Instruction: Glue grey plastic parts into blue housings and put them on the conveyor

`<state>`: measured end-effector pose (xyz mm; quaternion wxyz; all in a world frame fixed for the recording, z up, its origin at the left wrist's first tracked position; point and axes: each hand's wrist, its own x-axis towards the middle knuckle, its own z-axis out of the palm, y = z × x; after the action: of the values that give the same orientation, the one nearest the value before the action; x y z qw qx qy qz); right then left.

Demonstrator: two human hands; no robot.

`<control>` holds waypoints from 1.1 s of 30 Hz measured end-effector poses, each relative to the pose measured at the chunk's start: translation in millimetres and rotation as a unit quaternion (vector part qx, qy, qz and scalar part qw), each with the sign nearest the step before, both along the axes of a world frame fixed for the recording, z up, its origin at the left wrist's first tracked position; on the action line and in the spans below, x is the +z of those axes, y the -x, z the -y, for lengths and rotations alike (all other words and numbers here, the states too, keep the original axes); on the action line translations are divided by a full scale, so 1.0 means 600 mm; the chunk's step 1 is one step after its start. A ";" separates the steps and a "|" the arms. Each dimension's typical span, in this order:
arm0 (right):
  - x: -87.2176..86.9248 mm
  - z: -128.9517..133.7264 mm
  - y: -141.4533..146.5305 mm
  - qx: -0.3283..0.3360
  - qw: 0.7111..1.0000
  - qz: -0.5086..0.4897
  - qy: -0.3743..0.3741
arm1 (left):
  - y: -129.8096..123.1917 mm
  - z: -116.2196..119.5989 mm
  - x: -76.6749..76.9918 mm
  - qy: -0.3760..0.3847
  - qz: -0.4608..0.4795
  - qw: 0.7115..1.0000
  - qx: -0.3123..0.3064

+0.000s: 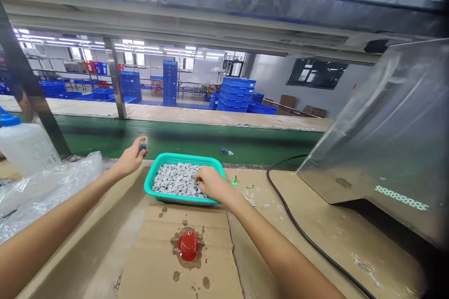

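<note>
Hands: 2, both bare, reaching out over the bench (291, 224).
Left hand (132, 157): lifted just left of the basket, thumb and fingers pinched closed on 1 small piece (143, 145).
Piece's look: dark blue, with a pale end pointing up.
Right hand (210, 182): fingers curled down onto the heap at the basket's right side; from where I stand, I can't tell if they have hold of any.
Basket: 1, teal (150, 182), with perforated walls, at the bench's far edge.
Gray parts (177, 180): too many to count, small, angular and light gray, heaped loosely inside the basket.
Belt: 1, green (189, 140), with 1 dark blue and pale item (226, 151) lying on it beyond the basket's right corner.
Red cup: 1, glossy and tapered (188, 245), on 1 flat cardboard sheet (147, 252), wet blotches all around.
Green bits: 2 right of the basket, 1 standing (235, 181), 1 lying (250, 187).
Cable: 1, black (291, 217), curving across the right side.
Bottle: 1, whitish, blue-capped (28, 147), at far left.
</note>
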<state>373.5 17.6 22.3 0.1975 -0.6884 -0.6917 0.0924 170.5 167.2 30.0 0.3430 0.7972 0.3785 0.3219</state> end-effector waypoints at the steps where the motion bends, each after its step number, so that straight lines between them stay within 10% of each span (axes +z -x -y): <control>1: 0.002 0.004 0.001 -0.002 1.000 -0.014 -0.007 | -0.004 -0.027 -0.004 -0.014 -0.044 0.999 0.006; 9: 0.027 0.107 -0.025 -0.018 0.965 -0.242 -0.096 | -0.068 -0.111 -0.028 -0.107 -0.285 0.953 0.004; 16: 0.004 0.142 -0.041 -0.048 0.884 -0.458 -0.088 | -0.291 -0.070 0.023 -0.202 -0.280 0.926 -0.149; 21: 0.005 0.143 -0.041 -0.064 0.841 -0.535 -0.048 | -0.410 -0.007 0.008 -0.165 -0.276 0.918 -0.233; 26: 0.013 0.143 -0.036 -0.078 0.821 -0.562 -0.064 | -0.390 0.006 0.002 -0.068 -0.169 0.963 -0.198; 33: 0.019 0.138 -0.013 -0.073 0.834 -0.545 -0.053 | -0.236 0.050 0.052 0.112 0.130 0.981 -0.089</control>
<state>381.6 -65.4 33.8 0.5849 -0.5636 -0.4235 0.4011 311.9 137.1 61.3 0.5033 0.7356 0.2919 0.3470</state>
